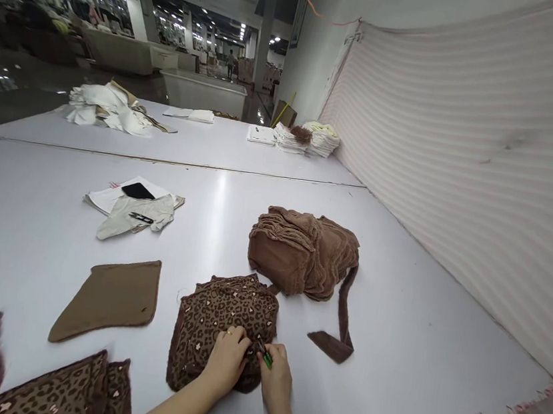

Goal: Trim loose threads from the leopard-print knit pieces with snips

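Observation:
My left hand (227, 359) rests closed on a stack of leopard-print fabric pieces (214, 324) on the white table (417, 332), pinching the cloth near its right edge. My right hand (276, 376) is closed round a small tool with a green handle (265, 357), whose tip touches the same spot of cloth. A plain brown cut piece (109, 297) lies flat to the left. A bundle of brown fabric pieces (304, 251) with a trailing strap (341, 322) sits just behind the stack.
More leopard-print pieces (32, 392) lie at the near left edge. A beige piece, papers and a black phone (137, 190) lie further left. White fabric heaps (104, 109) and folded stacks (305, 139) sit at the far end. A striped cloth wall (464, 156) runs along the right.

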`<control>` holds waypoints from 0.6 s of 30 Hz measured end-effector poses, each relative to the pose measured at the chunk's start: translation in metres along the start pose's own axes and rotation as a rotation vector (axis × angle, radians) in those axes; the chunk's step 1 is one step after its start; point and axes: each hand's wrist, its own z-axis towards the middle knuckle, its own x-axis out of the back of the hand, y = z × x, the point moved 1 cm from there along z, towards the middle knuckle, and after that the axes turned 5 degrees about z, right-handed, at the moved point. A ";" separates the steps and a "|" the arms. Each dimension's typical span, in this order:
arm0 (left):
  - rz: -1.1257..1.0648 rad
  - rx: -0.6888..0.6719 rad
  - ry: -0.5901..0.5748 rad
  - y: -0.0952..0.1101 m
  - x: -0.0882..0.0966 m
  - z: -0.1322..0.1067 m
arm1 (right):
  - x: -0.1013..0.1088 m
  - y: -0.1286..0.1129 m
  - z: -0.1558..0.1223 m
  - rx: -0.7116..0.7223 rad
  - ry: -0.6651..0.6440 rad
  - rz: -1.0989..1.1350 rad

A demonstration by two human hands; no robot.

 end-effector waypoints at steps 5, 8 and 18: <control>-0.060 0.003 0.087 0.002 -0.002 0.002 | 0.005 -0.008 0.000 0.045 0.002 0.009; -0.128 -0.039 0.150 0.005 0.005 0.005 | 0.014 -0.019 -0.002 0.108 -0.002 -0.036; -0.152 -0.154 0.182 0.005 0.036 0.008 | 0.024 -0.043 0.006 0.325 -0.088 -0.289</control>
